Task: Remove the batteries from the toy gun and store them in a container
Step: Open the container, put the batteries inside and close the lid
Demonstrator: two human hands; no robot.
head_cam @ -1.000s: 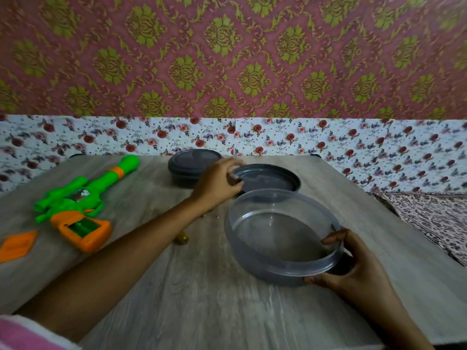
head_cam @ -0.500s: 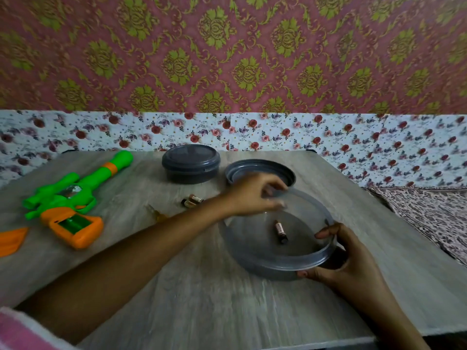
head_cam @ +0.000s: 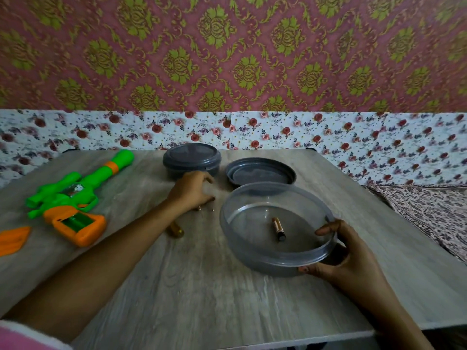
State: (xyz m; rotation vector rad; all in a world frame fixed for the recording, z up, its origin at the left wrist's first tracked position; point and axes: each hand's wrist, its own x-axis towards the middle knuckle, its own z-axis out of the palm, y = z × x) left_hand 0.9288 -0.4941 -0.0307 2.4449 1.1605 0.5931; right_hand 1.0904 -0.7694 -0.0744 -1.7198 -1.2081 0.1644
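A green and orange toy gun [head_cam: 73, 198] lies at the table's left with its battery bay open. Its orange cover [head_cam: 14, 238] lies loose beside it. My right hand [head_cam: 351, 256] grips the near right rim of the open grey container [head_cam: 252, 258]. One battery [head_cam: 278, 228] lies inside the container. My left hand [head_cam: 192, 193] is down on the table left of the container, fingers curled over the spot where two batteries lay; a small metal end peeks out below the fingers. Another battery [head_cam: 175, 229] lies by my left forearm, partly hidden.
The container's grey lid [head_cam: 260, 173] lies upside down behind it. A second, closed grey container [head_cam: 192, 160] stands at the back, just beyond my left hand. A patterned cloth [head_cam: 429, 213] lies off the table's right edge. The wall is close behind.
My left hand dropped a battery into the container, then drew back left and now sits over the two batteries on the table. My right hand kept hold of the container.
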